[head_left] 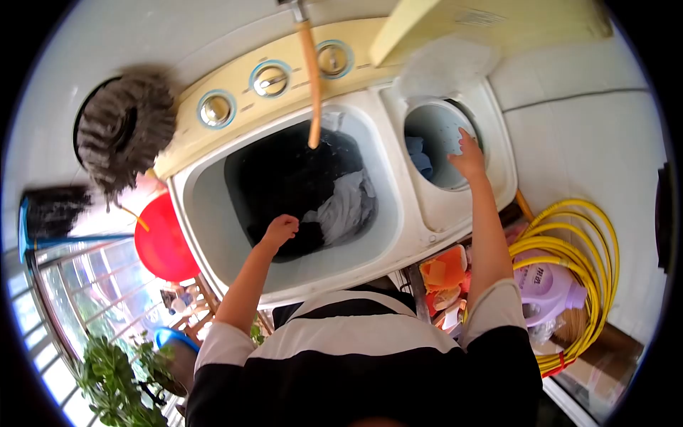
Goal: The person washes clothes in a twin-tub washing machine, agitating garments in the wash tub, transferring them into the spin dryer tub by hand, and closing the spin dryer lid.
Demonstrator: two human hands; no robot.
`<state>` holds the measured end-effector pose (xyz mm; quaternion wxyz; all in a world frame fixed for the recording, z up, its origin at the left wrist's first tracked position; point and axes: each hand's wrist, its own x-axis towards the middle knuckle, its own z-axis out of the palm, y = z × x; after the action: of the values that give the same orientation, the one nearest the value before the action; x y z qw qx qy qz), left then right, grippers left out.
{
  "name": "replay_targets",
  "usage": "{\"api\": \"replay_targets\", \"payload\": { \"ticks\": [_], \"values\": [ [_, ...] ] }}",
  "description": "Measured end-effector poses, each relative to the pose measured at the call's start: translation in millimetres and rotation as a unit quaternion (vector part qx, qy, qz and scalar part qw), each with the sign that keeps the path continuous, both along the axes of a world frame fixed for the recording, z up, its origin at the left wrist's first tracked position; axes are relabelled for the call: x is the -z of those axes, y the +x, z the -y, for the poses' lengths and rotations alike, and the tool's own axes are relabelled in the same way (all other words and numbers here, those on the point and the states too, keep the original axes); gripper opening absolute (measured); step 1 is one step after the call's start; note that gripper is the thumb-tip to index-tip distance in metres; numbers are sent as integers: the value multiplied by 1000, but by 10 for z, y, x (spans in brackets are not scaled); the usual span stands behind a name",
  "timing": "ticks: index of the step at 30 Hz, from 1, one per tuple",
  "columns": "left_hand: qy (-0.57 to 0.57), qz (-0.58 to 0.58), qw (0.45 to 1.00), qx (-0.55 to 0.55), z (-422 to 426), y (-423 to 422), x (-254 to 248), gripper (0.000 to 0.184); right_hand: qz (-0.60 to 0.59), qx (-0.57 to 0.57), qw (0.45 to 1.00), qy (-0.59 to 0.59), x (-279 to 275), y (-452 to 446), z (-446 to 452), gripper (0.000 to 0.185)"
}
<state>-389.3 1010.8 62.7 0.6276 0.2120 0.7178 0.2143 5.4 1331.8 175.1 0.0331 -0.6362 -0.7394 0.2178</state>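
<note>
My left hand (283,229) is over the wash tub (206,206) of a twin-tub washing machine, its fingers curled together. Whether they hold anything cannot be made out. Just right of it a bunched white cloth (345,206) lies partly in dark water, with dark clothing (302,240) beside it. My right hand (467,155) reaches over the round spin tub (445,121), fingers apart and nothing visible in them. A blue cloth (420,158) lies inside that tub, to the left of the hand. The spin tub's translucent lid (445,67) is raised.
An orange hose (310,78) hangs over the wash tub, in front of the control knobs (270,78). At left are a grey mop head (121,128), a red basin (165,238) and plants (107,377). Right of me sit a coiled yellow hose (605,242) and a purple jug (544,288).
</note>
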Motion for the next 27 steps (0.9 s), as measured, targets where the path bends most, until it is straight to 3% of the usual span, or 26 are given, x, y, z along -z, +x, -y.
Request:
{"api": "replay_targets", "payload": {
  "ticks": [1, 2, 4, 6, 7, 10, 14, 16, 19, 22, 23, 25, 26, 27],
  "values": [
    [55, -22, 995, 82, 109, -70, 362, 30, -60, -11, 998, -19, -83, -95, 72, 76],
    [50, -22, 996, 74, 100, -107, 380, 30, -60, -19, 998, -25, -142, -247, 176, 76],
    [55, -185, 926, 325, -95, -126, 318, 36, -317, -33, 936, -149, -212, -695, 445, 67],
    [25, -233, 894, 381, -382, -237, 199, 45, -243, -103, 963, -59, -101, -1019, 711, 74],
    [23, -278, 890, 360, -508, -318, 293, 48, -144, -116, 982, 25, -263, -1233, 945, 79],
    [30, -401, 863, 305, -973, -513, 499, 59, -64, -104, 988, 98, -433, -1511, 1133, 79],
    [-20, -367, 878, 307, -1416, -371, 680, 73, -51, -62, 992, 100, -387, -1542, 1136, 71],
    [-192, -454, 836, 242, -1272, -110, 693, 95, -59, -72, 990, 108, -354, -1538, 1136, 70],
    [-191, -349, 884, 244, -781, -35, 1184, 110, -57, -73, 989, 114, -306, -1515, 1113, 69],
    [-217, -249, 905, 267, -525, -68, 924, 104, -47, -67, 991, 103, -315, -1532, 1108, 69],
    [-218, -246, 904, 272, -450, -91, 1065, 104, -48, -73, 990, 110, -307, -1530, 1108, 69],
    [-144, -203, 892, 378, -214, -97, 1547, 83, -48, -74, 990, 114, -305, -1528, 1132, 69],
    [-145, -203, 890, 381, -85, -39, 1838, 83, -45, -73, 990, 113, -313, -1535, 1131, 69],
    [-105, -176, 921, 333, 20, 11, 2050, 70, -44, -73, 990, 112, -321, -1542, 1133, 68]
  ]
}}
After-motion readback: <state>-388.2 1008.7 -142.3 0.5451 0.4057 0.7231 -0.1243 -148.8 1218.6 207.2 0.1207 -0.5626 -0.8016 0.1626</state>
